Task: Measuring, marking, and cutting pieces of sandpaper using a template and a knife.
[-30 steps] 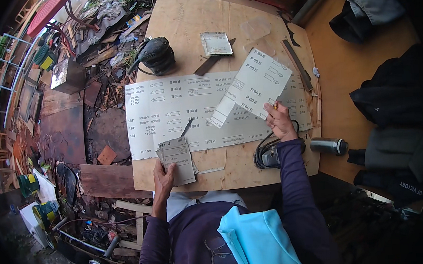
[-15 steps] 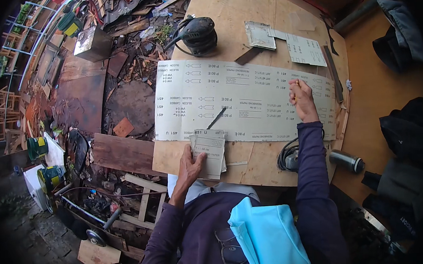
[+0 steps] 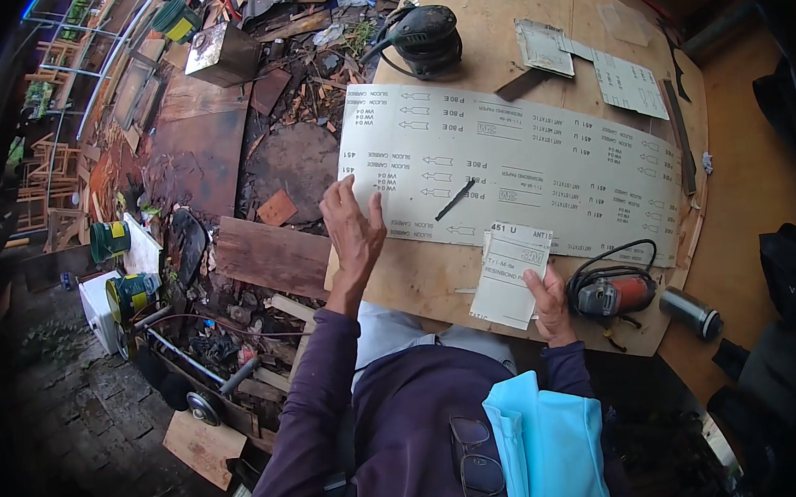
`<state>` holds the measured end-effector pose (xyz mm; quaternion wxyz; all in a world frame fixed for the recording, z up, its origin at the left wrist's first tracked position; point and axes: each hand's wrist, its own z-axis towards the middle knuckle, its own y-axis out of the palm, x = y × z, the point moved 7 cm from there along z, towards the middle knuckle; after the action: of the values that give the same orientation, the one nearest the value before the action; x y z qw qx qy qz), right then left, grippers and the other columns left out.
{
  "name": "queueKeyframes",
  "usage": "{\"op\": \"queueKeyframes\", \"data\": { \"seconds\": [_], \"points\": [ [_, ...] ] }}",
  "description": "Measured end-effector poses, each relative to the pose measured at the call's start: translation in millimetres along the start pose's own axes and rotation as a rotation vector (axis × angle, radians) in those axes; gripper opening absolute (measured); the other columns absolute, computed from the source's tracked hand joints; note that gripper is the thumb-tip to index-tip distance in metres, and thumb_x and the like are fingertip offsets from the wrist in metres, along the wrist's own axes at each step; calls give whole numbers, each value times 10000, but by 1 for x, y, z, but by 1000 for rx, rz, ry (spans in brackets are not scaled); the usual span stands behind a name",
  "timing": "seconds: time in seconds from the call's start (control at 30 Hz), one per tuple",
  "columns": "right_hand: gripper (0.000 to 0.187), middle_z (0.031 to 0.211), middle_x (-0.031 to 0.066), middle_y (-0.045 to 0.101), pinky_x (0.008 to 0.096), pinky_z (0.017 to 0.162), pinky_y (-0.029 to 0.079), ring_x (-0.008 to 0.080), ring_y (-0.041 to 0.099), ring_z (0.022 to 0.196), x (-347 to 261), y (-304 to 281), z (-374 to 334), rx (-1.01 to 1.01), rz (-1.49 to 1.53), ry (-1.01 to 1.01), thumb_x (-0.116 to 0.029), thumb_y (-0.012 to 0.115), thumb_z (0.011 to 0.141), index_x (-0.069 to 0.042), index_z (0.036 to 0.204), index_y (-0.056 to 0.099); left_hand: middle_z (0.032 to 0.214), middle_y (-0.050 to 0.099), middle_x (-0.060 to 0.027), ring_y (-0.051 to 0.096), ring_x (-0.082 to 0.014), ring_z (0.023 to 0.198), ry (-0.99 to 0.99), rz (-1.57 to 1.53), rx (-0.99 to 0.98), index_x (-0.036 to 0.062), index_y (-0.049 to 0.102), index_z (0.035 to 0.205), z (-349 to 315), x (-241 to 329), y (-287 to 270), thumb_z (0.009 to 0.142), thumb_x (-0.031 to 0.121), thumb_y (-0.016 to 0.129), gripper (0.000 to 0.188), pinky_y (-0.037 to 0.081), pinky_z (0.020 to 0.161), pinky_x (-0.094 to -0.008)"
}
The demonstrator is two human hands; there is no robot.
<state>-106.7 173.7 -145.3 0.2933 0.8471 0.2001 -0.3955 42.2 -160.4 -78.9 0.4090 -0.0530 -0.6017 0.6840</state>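
Note:
A large pale sheet of sandpaper (image 3: 587,175) lies print side up across the wooden table. My left hand (image 3: 355,233) is open at its left edge, fingers apart and nothing in them; whether the fingertips touch the sheet I cannot tell. My right hand (image 3: 550,304) grips a small stack of cut sandpaper pieces (image 3: 509,278) by its right side, thumb on top, over the sheet's front edge. A thin black strip (image 3: 456,200), perhaps a blade, rests on the big sheet between my hands.
A black sander (image 3: 428,41) stands at the table's far left. Smaller sandpaper pieces (image 3: 628,83) and a dark wooden strip (image 3: 679,136) lie at the far right. Beside my right hand are a red corded power tool (image 3: 613,291) and a metal bottle (image 3: 691,311). Scrap wood litters the ground leftward.
The stack of pieces has passed from my left hand to my right. My right hand came back from the far right; my left hand moved up to the sheet's left edge. The view shifted.

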Motion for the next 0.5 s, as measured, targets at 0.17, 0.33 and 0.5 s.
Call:
{"op": "queueKeyframes", "data": {
  "seconds": [0.17, 0.33, 0.5],
  "points": [
    [366, 1290, 105, 690, 309, 1044, 477, 151, 630, 1160, -4, -24, -2, 49, -74, -46, -138, 597, 1043, 41, 1362, 590, 1242, 588, -253, 583, -446, 1118, -261, 10, -356, 2, 542, 1333, 39, -75, 28, 858, 360, 812, 653, 491, 946, -523],
    [349, 1212, 107, 716, 300, 996, 504, 145, 656, 1087, -8, -46, -12, 127, -220, -90, -109, 645, 1012, 50, 1320, 612, 1159, 569, -178, 540, -377, 1121, 133, 38, -2, 28, 576, 1255, 30, 31, 5, 834, 119, 804, 488, 449, 924, -483],
    [387, 1252, 93, 706, 301, 1037, 484, 148, 651, 1125, -21, -43, -33, 158, 1, -105, -108, 671, 990, 47, 1341, 619, 1006, 613, -169, 635, -343, 955, 269, 20, -410, 30, 586, 1055, -26, 92, 83, 828, 29, 675, 243, 542, 736, -448]
  ]
}}
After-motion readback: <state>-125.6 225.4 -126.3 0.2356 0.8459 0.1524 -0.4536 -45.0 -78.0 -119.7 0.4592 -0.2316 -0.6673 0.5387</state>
